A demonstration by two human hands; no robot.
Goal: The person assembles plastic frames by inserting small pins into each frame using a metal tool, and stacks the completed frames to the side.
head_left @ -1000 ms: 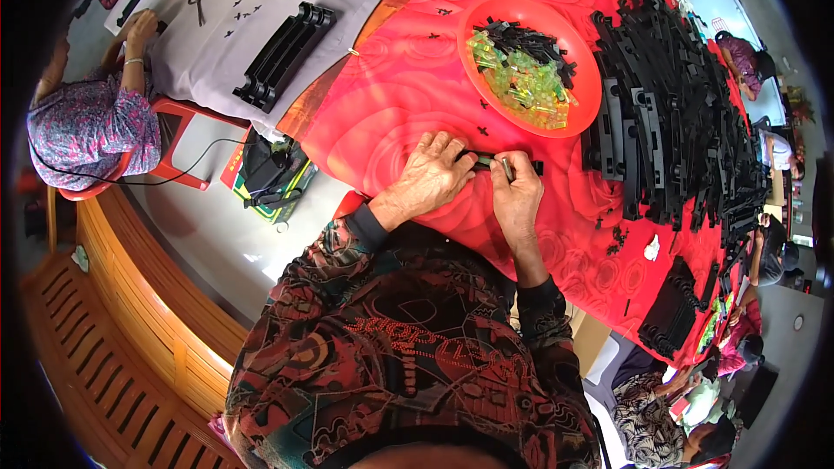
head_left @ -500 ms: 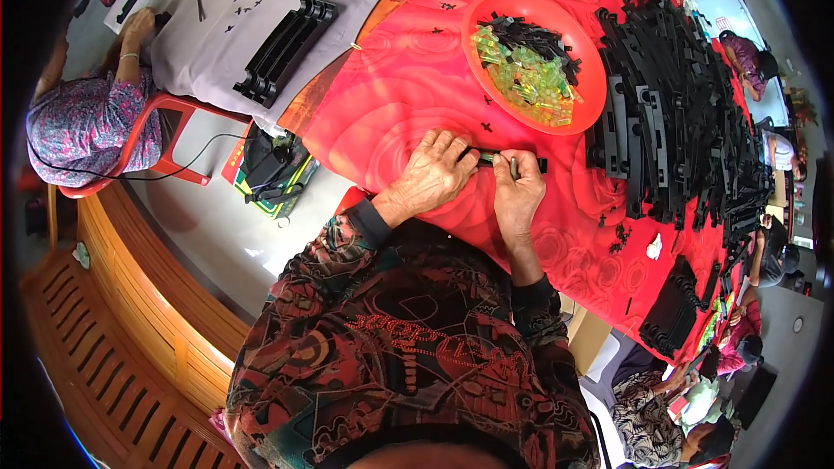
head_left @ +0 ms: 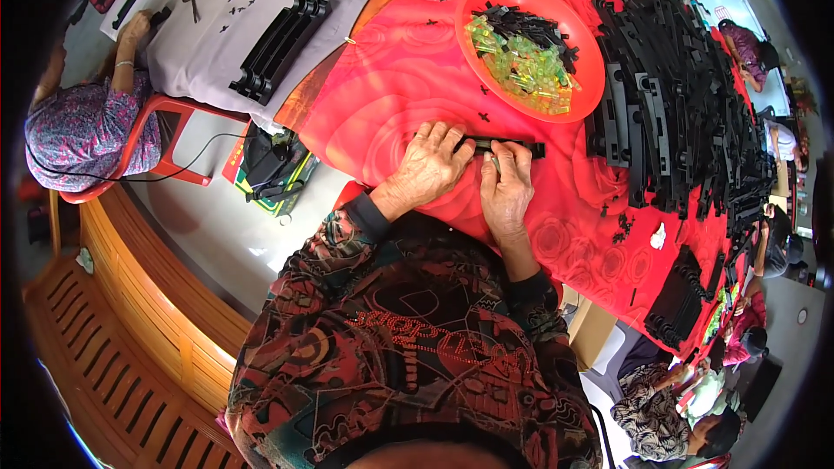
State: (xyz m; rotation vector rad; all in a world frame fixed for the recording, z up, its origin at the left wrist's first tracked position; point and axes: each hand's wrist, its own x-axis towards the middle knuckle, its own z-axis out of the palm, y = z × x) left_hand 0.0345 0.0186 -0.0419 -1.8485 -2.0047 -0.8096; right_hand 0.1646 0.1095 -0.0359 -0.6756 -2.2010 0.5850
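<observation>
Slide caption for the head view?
Left hand and right hand at a slim black part on red cloth, near a red bowl of yellow-green and black pieces.

Your place looks like a hand-assembly workroom: black strips [head_left: 673, 113] heap along the right edge of the tabletop [head_left: 373, 95], a bowl [head_left: 592, 82] of small parts [head_left: 526, 69] lies beside them, and a co-worker [head_left: 91, 130] sits at another table [head_left: 187, 48] beyond the left edge.
</observation>
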